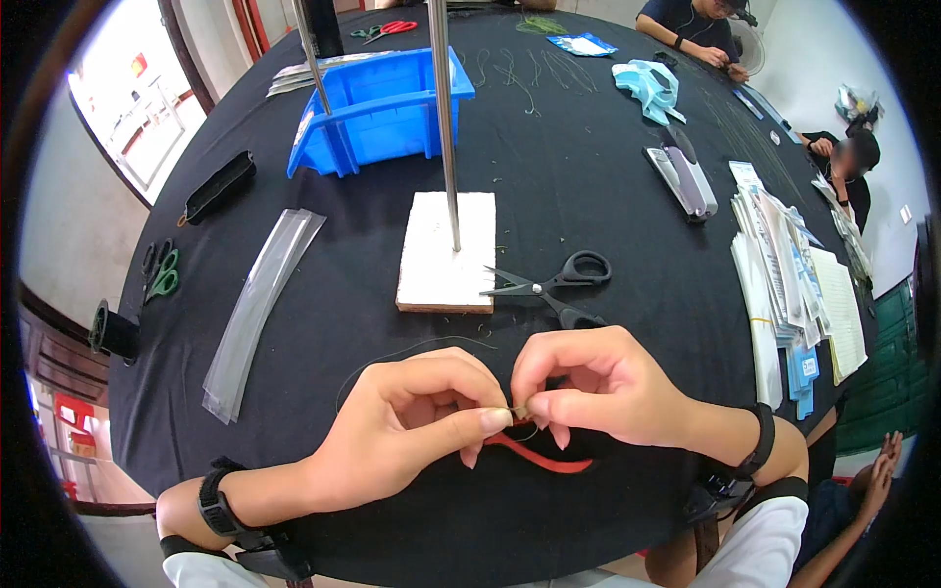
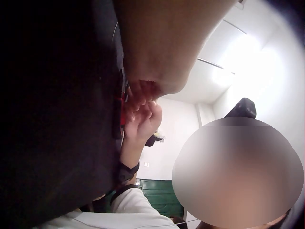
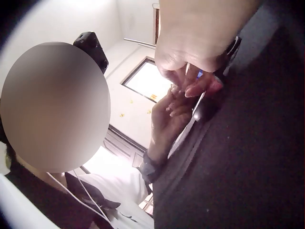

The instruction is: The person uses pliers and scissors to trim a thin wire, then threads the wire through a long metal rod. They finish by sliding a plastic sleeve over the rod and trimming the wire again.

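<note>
In the head view my left hand (image 1: pixel 417 421) and right hand (image 1: pixel 613 387) meet near the table's front edge. Thumb and forefinger of each pinch a thin thread (image 1: pixel 520 412), with a small loop of it hanging below the fingertips. What else sits between the fingers is too small to tell. Under the hands lies a curved red strip (image 1: pixel 544 459), partly hidden by them. Beyond the left hand a dark thread (image 1: pixel 421 343) trails over the cloth. Both wrist views show the left hand (image 3: pixel 167 117) and right hand (image 2: pixel 143 121) close together, their fingertips largely hidden.
Black scissors (image 1: pixel 549 287) lie just past the hands, against a white block (image 1: pixel 446 279) bearing a metal rod (image 1: pixel 446 127). Behind stands a blue bin (image 1: pixel 382 132). Plastic sleeves (image 1: pixel 260 314) lie left; a stapler (image 1: pixel 681 176) and paper packets (image 1: pixel 779 265) lie right.
</note>
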